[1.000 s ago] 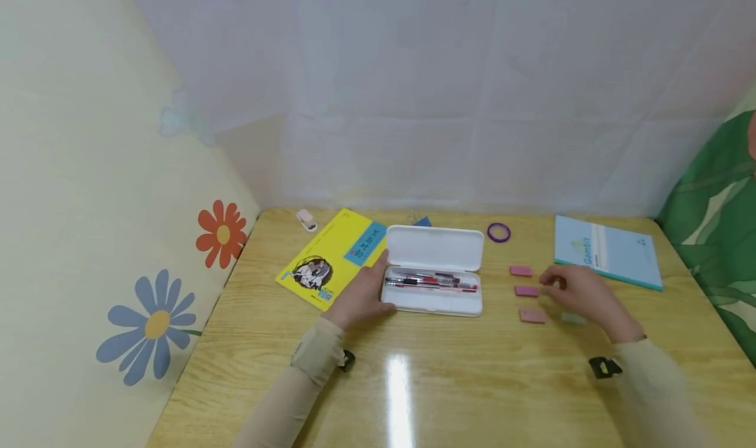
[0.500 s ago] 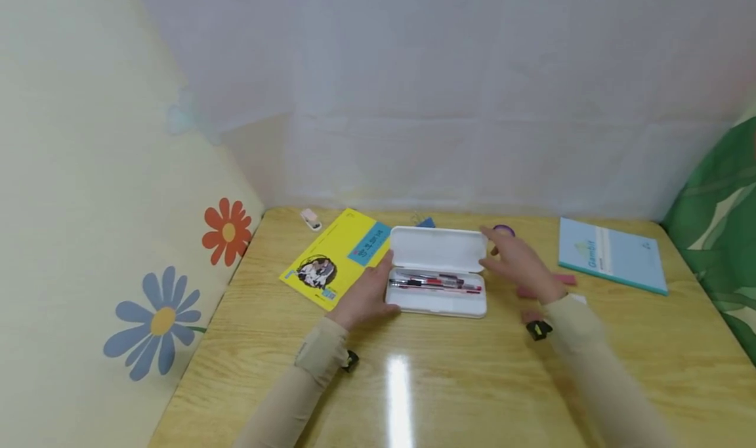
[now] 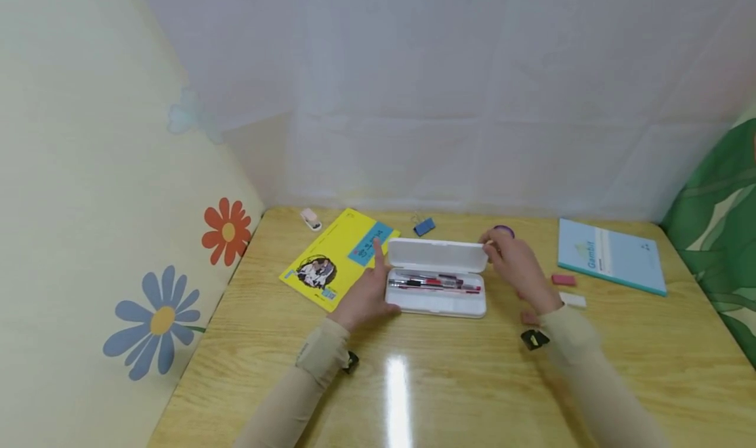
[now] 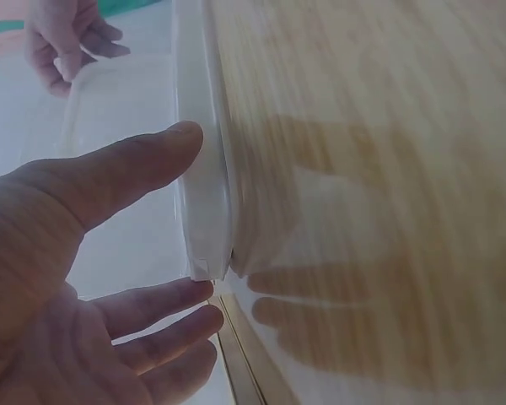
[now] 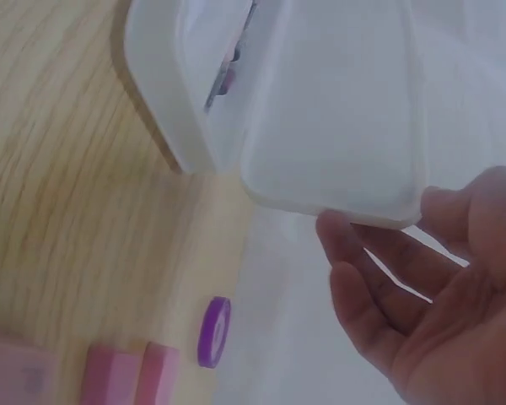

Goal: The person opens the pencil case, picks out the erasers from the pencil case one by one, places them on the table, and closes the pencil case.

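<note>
A white pencil case point(image 3: 437, 304) lies on the table, its lid point(image 3: 437, 256) raised and leaning forward over the hinge. Several pens point(image 3: 434, 283) lie inside. My left hand point(image 3: 367, 294) rests at the left end of the case. In the left wrist view the thumb point(image 4: 143, 164) lies along its side, and the straight fingertips touch its end. With thumb and fingers, my right hand point(image 3: 518, 264) pinches the lid's right corner, as the right wrist view also shows. The right forearm partly covers the pink erasers point(image 3: 563, 280).
A yellow notebook point(image 3: 321, 251) lies left of the case, a pink stapler point(image 3: 310, 219) beyond it. Behind the case is a blue binder clip point(image 3: 424, 227). On the right lie a purple ring point(image 5: 214, 332), a white eraser point(image 3: 573, 300) and a light-blue notebook point(image 3: 611, 258).
My right hand has moved left from the erasers to the lid's corner and taken hold of it. The lid has tilted forward, uncovering more of the binder clip. The left hand stays in place.
</note>
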`<state>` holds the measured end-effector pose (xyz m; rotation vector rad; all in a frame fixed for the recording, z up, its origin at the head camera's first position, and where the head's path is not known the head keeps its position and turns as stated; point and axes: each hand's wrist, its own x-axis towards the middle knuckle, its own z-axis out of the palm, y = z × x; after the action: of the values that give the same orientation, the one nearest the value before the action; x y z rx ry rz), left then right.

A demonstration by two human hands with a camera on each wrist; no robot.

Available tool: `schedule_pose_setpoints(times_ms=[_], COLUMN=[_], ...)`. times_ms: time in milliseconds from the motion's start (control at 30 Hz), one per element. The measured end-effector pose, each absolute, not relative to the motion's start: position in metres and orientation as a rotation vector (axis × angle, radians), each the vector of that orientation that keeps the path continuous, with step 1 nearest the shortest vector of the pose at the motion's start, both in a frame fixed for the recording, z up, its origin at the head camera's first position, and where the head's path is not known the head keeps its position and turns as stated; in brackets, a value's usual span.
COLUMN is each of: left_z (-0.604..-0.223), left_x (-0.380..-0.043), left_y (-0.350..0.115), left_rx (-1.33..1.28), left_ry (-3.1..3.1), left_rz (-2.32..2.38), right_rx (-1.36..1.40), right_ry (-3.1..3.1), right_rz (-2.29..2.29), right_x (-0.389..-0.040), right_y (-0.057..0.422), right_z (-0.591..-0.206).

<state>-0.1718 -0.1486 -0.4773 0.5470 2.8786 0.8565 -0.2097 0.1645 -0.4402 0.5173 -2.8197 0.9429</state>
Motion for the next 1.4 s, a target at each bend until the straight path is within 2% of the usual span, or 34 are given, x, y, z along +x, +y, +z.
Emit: schedule_pose_setpoints(times_ms=[367,567,733,1033,1400], left_z=[-0.472,-0.464,-0.465,-0.468,-0.468], left_x=[-0.178,-0.180,-0.182,-0.181,-0.177], left_y=[-0.164,-0.179,-0.180,-0.173,-0.168], left_rx=[0.547,0.687,0.601,0.560,0.495], left_ry=[2.716,2.611,2.621,2.689,2.715], left_rz=[0.919,0.903,0.928,0.895,0.888], right_rx=[0.714,0.762,0.846,0.739,0.579], right_ry=[-2.982,-3.090,-3.037,-3.032,-3.156], right_rz=[1.030,0.907,0.832,0.685,0.689], right_x=[-0.185,-0.172,-0.167,-0.165,-0.166], right_y=[0.171,0.171,0.169,0.157,0.150], right_z=[-0.431,-0.441,-0.452,-0.467,-0.463])
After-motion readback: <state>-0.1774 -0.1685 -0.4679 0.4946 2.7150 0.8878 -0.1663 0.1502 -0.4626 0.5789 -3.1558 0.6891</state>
